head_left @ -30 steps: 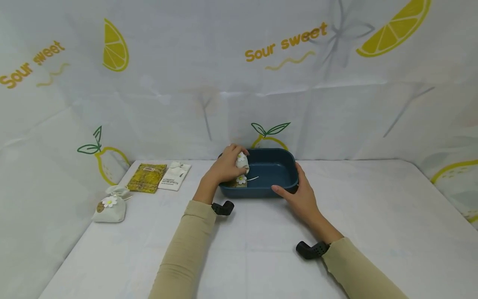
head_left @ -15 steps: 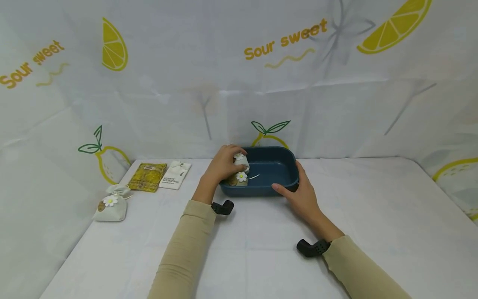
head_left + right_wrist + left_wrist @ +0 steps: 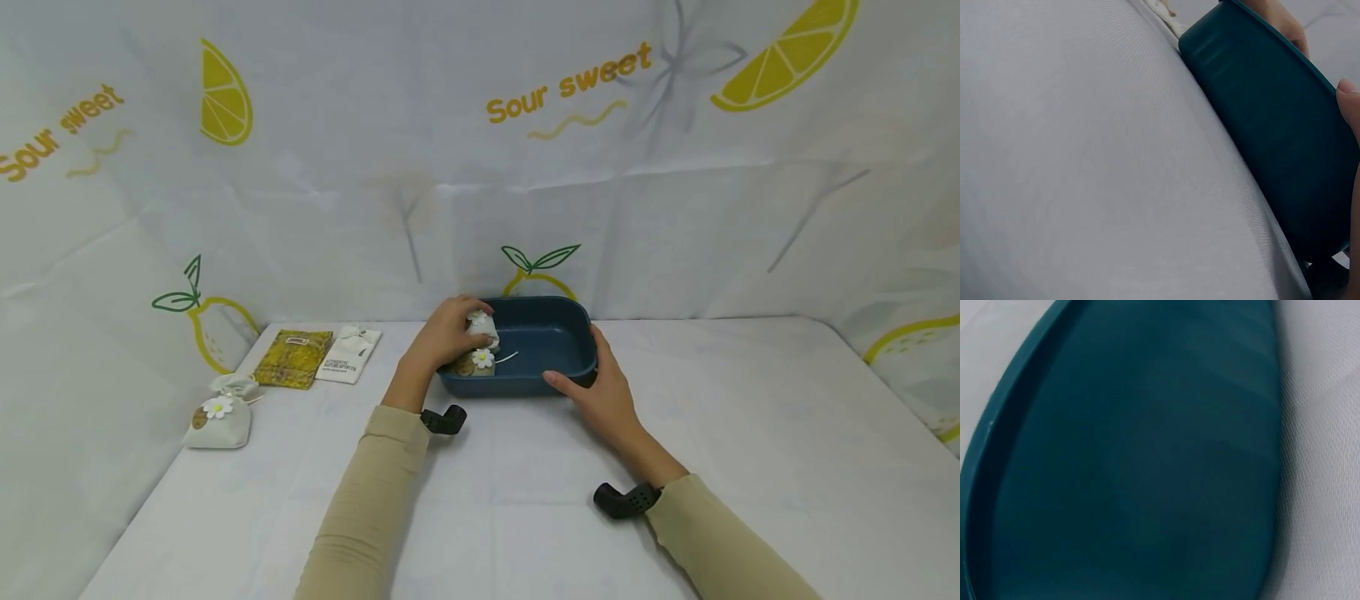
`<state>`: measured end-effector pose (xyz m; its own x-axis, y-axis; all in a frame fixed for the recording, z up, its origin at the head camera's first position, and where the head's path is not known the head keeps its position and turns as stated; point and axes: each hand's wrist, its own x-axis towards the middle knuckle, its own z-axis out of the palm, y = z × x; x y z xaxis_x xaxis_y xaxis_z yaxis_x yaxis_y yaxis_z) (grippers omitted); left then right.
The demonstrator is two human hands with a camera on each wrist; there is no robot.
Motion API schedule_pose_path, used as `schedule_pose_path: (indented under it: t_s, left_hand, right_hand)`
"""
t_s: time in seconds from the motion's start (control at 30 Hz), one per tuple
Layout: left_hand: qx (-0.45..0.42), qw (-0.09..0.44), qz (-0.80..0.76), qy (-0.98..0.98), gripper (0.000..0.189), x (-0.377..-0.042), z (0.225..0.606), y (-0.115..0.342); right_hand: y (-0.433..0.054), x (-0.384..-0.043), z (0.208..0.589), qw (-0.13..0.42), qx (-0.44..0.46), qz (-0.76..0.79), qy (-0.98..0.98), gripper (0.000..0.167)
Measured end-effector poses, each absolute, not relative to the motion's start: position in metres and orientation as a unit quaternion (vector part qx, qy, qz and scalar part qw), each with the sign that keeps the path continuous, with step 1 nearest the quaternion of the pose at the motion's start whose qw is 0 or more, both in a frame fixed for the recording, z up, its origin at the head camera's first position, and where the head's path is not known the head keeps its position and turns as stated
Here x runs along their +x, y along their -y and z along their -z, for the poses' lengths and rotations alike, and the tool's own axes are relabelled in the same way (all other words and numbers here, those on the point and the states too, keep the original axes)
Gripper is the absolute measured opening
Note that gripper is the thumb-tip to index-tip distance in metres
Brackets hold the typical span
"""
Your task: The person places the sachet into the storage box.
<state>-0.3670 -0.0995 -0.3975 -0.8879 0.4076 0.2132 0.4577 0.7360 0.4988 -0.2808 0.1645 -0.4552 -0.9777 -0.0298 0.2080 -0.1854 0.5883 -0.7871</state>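
A dark blue rectangular dish (image 3: 551,385) with rounded corners sits at the back of the table. Inside its left end lies a small drawstring pouch (image 3: 468,367) with a white daisy on it. Just behind that pouch, my left hand (image 3: 444,332) holds another white daisy pouch (image 3: 487,327) between thumb and fingers, partly covering it. My right hand (image 3: 606,393) grips the dish's right end, thumb at the front rim and fingers round the side. In the left wrist view the dish's outer wall (image 3: 1147,450) fills most of the picture. My right thumb (image 3: 1349,103) shows in the right wrist view.
At the table's left stand a white daisy pouch (image 3: 218,423), a yellow patterned flat pouch (image 3: 293,358) and a white flat pouch with printed text (image 3: 348,354). A white cloth with lemon prints (image 3: 337,233) hangs behind the white-covered table (image 3: 525,517).
My left hand and the pouch it holds have shifted very slightly left within the dish. The right hand keeps its grip, and the dish stays in place.
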Motion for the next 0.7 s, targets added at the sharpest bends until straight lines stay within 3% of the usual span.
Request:
schedule_pose_path:
  t_s: [0.3, 0.7]
  left_hand:
    - [-0.212, 0.017, 0.281, 0.936, 0.047, -0.36, 0.394, 0.09]
    - [-0.201, 0.04, 0.266, 0.942, 0.048, -0.358, 0.393, 0.087]
  right_hand:
    - [-0.163, -0.283, 0.455, 0.091, 0.063, -0.452, 0.885, 0.107]
    - [-0.164, -0.281, 0.454, 0.083, 0.06, -0.454, 0.885, 0.107]
